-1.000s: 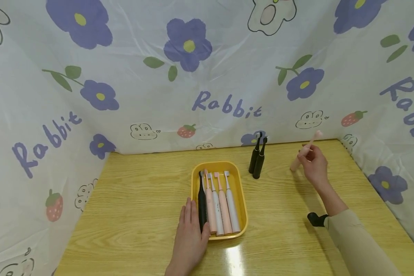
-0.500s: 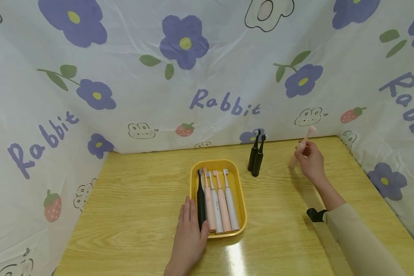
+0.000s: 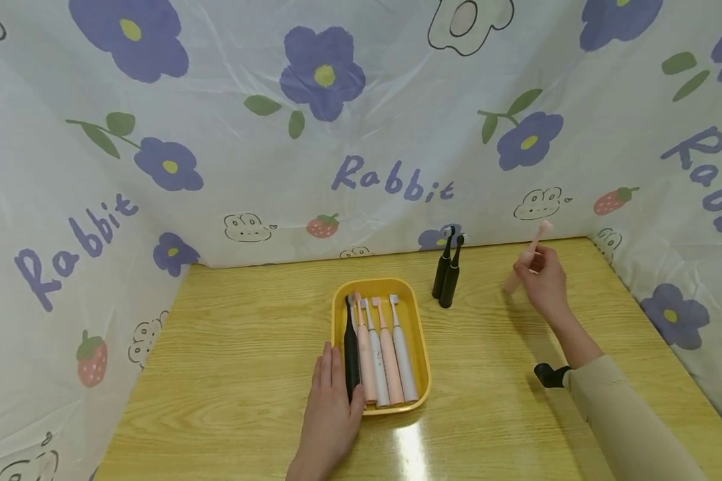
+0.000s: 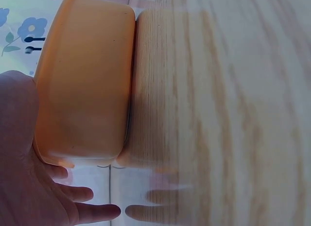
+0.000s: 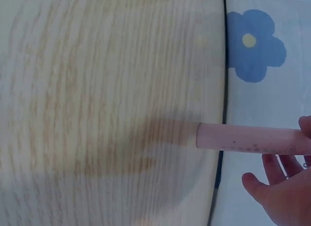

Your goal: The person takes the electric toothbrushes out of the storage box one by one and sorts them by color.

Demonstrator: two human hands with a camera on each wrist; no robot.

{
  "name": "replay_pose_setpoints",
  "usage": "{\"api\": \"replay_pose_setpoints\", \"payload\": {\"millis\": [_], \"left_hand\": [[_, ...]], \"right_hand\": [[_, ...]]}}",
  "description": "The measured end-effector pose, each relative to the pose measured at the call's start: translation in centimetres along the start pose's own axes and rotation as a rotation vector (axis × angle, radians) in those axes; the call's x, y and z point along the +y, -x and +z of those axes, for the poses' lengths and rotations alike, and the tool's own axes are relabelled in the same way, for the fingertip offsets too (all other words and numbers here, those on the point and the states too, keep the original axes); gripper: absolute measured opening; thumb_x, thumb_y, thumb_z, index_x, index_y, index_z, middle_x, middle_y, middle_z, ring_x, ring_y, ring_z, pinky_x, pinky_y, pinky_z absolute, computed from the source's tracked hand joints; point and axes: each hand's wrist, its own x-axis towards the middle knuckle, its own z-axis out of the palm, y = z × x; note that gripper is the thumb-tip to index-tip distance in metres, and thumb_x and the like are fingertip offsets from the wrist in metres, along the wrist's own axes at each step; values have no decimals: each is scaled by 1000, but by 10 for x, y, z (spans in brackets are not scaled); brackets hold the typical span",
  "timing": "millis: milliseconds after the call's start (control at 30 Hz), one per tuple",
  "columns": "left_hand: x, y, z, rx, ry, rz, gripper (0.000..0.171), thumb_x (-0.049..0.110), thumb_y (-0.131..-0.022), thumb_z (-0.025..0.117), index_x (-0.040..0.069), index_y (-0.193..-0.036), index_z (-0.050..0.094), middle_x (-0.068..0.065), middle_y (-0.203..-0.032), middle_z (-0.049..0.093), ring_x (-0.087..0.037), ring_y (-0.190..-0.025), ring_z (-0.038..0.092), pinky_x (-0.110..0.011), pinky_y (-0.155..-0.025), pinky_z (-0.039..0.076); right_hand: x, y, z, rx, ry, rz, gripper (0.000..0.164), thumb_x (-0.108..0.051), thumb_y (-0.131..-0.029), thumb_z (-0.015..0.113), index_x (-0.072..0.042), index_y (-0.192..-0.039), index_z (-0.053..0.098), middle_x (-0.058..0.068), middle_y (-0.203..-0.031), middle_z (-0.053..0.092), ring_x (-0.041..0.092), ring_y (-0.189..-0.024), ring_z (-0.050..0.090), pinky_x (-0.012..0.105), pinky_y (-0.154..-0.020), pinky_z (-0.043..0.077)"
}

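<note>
At the right of the head view, my right hand (image 3: 544, 277) pinches a pink electric toothbrush (image 3: 522, 262) by its handle, brush head up and tilted right. In the right wrist view its handle's base (image 5: 233, 137) points at the wooden tabletop, close over its reflection. My left hand (image 3: 329, 407) rests along the left side of a yellow tray (image 3: 423, 334), fingers straight and thumb at the near rim. Inside the tray lie a black toothbrush (image 3: 351, 354), two pink ones and two white ones, side by side with heads away from me. The left wrist view shows the tray's outer wall (image 4: 87, 80).
Two black electric toothbrushes (image 3: 448, 277) stand upright close together, between the tray and my right hand. A black device (image 3: 550, 375) sticks out at my right sleeve. Patterned cloth (image 3: 391, 220) walls in the table (image 3: 234, 347) at the back and sides.
The head view has shifted slightly. My right hand has stayed around the pink toothbrush almost in place, and my left hand has kept its place at the tray.
</note>
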Motion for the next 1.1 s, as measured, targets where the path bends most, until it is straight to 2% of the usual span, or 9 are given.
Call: {"api": "replay_pose_setpoints", "payload": {"millis": [100,233,300,433,533,667,867,1000,1100], "left_hand": [[-1,0,0,-2,-3,0,75,30,-104,54,-8,-159,21,-23,-168,12,-45,-151,20,-58,-116,29],[0,-1,0,-4,-9,6,75,30,-104,54,-8,-160,20,-23,-168,12,-44,-151,19,-57,-117,28],[0,-1,0,-6,-8,6,75,30,-104,54,-8,-160,20,-23,-168,11,-45,-151,19,-57,-117,28],[0,-1,1,-8,-10,2,76,31,-104,54,-8,-160,19,-23,-168,11,-45,-151,19,-57,-117,29],[-1,-1,1,-4,-14,1,76,31,-104,54,-8,-160,20,-23,-168,12,-45,-151,20,-58,-116,30],[-2,0,2,-4,-15,4,76,31,-104,54,-8,-160,20,-23,-168,11,-46,-151,20,-58,-116,29],[-3,0,1,-2,-21,7,77,32,-104,55,-8,-159,20,-23,-168,11,-45,-151,20,-57,-116,29],[-3,-1,1,-5,-26,5,77,32,-104,55,-8,-159,20,-23,-169,11,-44,-151,20,-57,-117,29],[-3,-1,2,-8,-27,9,77,33,-104,54,-9,-159,20,-23,-168,11,-44,-151,20,-57,-117,29]], "right_hand": [[-5,0,-3,28,-56,42,60,-15,-101,59,6,-151,34,26,-144,49,41,-131,51,48,-107,44],[-12,2,-7,133,-119,86,63,-22,-100,63,-1,-152,34,17,-148,46,34,-135,48,42,-109,42],[-15,5,-7,244,-168,73,58,-21,-99,65,-3,-148,39,10,-142,49,27,-130,51,37,-107,44],[-31,20,-1,491,-265,-49,43,-13,-96,67,-6,-134,51,-5,-119,54,18,-111,55,27,-94,47],[-56,38,7,576,-326,-176,32,-5,-93,65,-3,-124,56,-7,-106,53,14,-96,55,25,-85,45],[-83,58,21,525,-423,-318,25,4,-93,61,6,-118,56,1,-101,55,10,-89,55,22,-82,45],[-91,73,56,338,-554,-472,23,13,-93,56,14,-116,53,9,-102,55,14,-89,58,20,-76,50],[-102,89,84,164,-553,-500,23,14,-94,55,17,-117,50,21,-104,55,15,-92,58,19,-75,53],[-105,101,104,0,-531,-451,26,12,-96,55,16,-122,49,27,-110,55,20,-95,60,19,-78,53]]}}
